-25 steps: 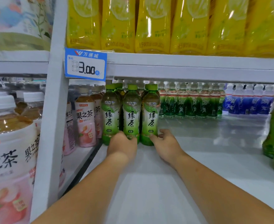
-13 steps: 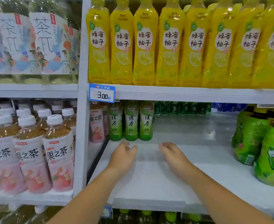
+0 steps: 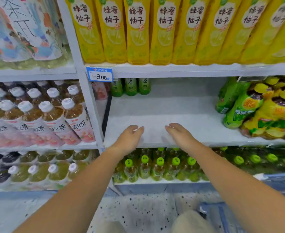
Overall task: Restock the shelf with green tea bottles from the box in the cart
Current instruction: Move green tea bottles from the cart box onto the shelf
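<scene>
Three green tea bottles [image 3: 131, 87] stand side by side at the back left of the white middle shelf [image 3: 180, 108]; only their lower halves show under the shelf above. My left hand [image 3: 130, 137] hovers over the shelf's front edge with relaxed fingers and holds nothing. My right hand [image 3: 180, 133] is beside it, also open and empty. Both hands are well in front of the bottles and apart from them. The box and most of the cart are out of view.
Yellow honey-pomelo bottles [image 3: 163, 31] fill the shelf above. Green and yellow packs [image 3: 259, 108] crowd the shelf's right end. Peach tea bottles [image 3: 54, 121] fill the left bay. Green-capped bottles [image 3: 160, 165] sit below. A blue price tag [image 3: 99, 76] reads 3.00. A blue cart edge [image 3: 222, 216] shows at bottom right.
Both hands let go of the three green tea bottles and drew back to the shelf's front edge. The view pulled back and tilted down, showing the lower shelf and floor.
</scene>
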Motion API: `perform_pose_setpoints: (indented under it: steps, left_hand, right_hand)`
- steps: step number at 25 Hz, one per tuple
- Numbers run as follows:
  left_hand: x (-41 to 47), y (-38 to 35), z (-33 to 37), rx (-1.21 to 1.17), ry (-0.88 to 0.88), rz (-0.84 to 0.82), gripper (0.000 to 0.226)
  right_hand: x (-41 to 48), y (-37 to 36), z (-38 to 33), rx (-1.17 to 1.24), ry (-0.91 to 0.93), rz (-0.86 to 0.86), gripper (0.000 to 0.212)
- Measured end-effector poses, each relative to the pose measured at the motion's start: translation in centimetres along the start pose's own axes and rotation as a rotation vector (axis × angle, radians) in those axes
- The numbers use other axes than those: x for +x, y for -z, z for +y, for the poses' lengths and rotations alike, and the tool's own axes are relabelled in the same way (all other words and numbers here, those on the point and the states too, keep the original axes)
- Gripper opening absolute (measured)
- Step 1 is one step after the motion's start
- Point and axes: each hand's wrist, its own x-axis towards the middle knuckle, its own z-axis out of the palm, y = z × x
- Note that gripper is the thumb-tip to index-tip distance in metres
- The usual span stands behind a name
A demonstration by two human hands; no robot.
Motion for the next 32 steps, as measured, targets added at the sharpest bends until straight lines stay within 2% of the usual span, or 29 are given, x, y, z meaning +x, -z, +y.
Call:
perform_pose_setpoints:
  steps: [6, 10, 13, 18, 26, 32]
  left_hand:
    - [-9.0, 0.5, 5.2, 0.052, 0.049, -0.111, 0.063]
    - [-15.2, 0.6, 8.9, 0.062, 0.027, -0.174, 0.065]
    - [-18.4, 0.6, 11.4, 0.053, -0.016, -0.218, 0.066]
    - [-22.8, -0.5, 14.4, 0.077, -0.101, -0.312, 0.061]
    - [-28.6, -6.2, 16.9, 0.119, -0.250, -0.471, 0.056]
    - [-31.3, -15.8, 19.4, 0.195, -0.296, -0.574, 0.056]
  right_hand:
    - [-9.4, 4.3, -2.4, -0.027, -0.132, -0.035, 0.062]
    - [-16.5, 7.1, -4.3, 0.012, -0.144, -0.024, 0.064]
    - [-21.2, 8.8, -5.5, 0.058, -0.141, 0.040, 0.054]
    - [-28.7, 11.6, -5.1, 0.072, -0.212, 0.180, 0.058]
    - [-40.0, 17.0, 0.3, 0.079, -0.301, 0.422, 0.060]
    - [-46.0, 22.9, 6.8, 0.149, -0.402, 0.509, 0.048]
